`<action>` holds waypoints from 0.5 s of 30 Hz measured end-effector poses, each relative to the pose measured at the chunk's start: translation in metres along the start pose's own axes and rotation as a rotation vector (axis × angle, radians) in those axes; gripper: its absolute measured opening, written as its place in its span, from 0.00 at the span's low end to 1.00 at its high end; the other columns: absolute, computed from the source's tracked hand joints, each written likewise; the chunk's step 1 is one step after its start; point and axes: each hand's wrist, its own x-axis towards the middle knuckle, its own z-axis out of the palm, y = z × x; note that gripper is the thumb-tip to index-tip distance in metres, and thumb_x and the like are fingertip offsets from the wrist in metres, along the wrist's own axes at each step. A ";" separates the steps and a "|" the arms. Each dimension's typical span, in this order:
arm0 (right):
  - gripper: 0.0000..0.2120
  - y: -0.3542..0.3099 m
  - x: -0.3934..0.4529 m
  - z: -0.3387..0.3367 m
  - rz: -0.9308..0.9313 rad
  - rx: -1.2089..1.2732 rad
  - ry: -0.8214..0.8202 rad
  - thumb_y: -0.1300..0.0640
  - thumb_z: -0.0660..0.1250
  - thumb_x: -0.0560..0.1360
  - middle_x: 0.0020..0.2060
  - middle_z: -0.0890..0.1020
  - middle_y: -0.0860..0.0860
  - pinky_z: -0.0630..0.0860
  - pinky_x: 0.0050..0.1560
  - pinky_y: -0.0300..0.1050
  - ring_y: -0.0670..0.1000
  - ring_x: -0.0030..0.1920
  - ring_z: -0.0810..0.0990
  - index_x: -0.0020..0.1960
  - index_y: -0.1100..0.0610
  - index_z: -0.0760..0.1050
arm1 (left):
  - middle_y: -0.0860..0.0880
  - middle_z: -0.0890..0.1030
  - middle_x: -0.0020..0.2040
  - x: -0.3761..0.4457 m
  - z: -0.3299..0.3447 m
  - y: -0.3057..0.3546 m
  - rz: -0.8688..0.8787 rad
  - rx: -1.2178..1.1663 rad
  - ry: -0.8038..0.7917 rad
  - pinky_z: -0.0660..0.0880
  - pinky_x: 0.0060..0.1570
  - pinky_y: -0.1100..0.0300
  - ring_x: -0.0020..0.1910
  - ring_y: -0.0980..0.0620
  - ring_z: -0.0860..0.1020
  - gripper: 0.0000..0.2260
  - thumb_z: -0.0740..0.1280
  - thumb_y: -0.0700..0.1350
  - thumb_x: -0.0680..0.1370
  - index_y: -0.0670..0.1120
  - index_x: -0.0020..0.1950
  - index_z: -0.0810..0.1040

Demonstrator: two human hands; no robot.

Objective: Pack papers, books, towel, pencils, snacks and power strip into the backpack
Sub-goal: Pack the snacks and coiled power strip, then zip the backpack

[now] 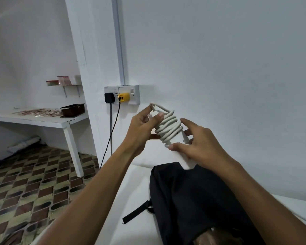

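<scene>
**Power strip wound, not yet packed**

The left hand (pixel 143 128) and right hand (pixel 200 144) both grip the white power strip (pixel 168 128), its cord coiled around it, at 12 o'clock above the black backpack (pixel 193 200) on the white tabletop (pixel 131 200). Judging by this, stowing it remains; other items are not visible.

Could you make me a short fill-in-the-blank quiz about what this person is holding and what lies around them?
1. Both hands hold a white power strip with its ____ coiled around it.
2. Below the hands lies a backpack coloured ____.
3. In the wall socket behind, a black plug sits beside a ____ one.
4. The left hand holds the strip's upper end; the right hand holds the ____ end.

Missing words: cord; black; yellow; lower
</scene>
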 end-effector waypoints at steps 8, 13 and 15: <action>0.21 0.025 -0.014 -0.025 -0.065 -0.057 0.163 0.45 0.74 0.68 0.37 0.81 0.57 0.77 0.41 0.54 0.55 0.38 0.80 0.54 0.54 0.71 | 0.42 0.82 0.57 -0.003 0.088 -0.017 -0.165 -0.533 0.091 0.79 0.46 0.57 0.54 0.46 0.82 0.26 0.74 0.48 0.72 0.39 0.65 0.73; 0.20 0.052 -0.031 -0.069 -0.053 -0.177 0.205 0.36 0.67 0.68 0.31 0.78 0.45 0.77 0.36 0.46 0.45 0.31 0.77 0.50 0.50 0.74 | 0.42 0.81 0.45 0.000 0.143 -0.022 -0.246 -0.558 -0.070 0.78 0.39 0.56 0.43 0.47 0.80 0.14 0.70 0.39 0.75 0.40 0.60 0.78; 0.18 0.065 -0.038 -0.093 -0.042 -0.173 0.194 0.35 0.69 0.64 0.29 0.78 0.44 0.75 0.34 0.40 0.44 0.30 0.77 0.42 0.48 0.75 | 0.44 0.80 0.42 -0.002 0.166 -0.025 -0.277 -0.580 -0.146 0.77 0.41 0.54 0.40 0.47 0.80 0.12 0.69 0.38 0.74 0.43 0.57 0.80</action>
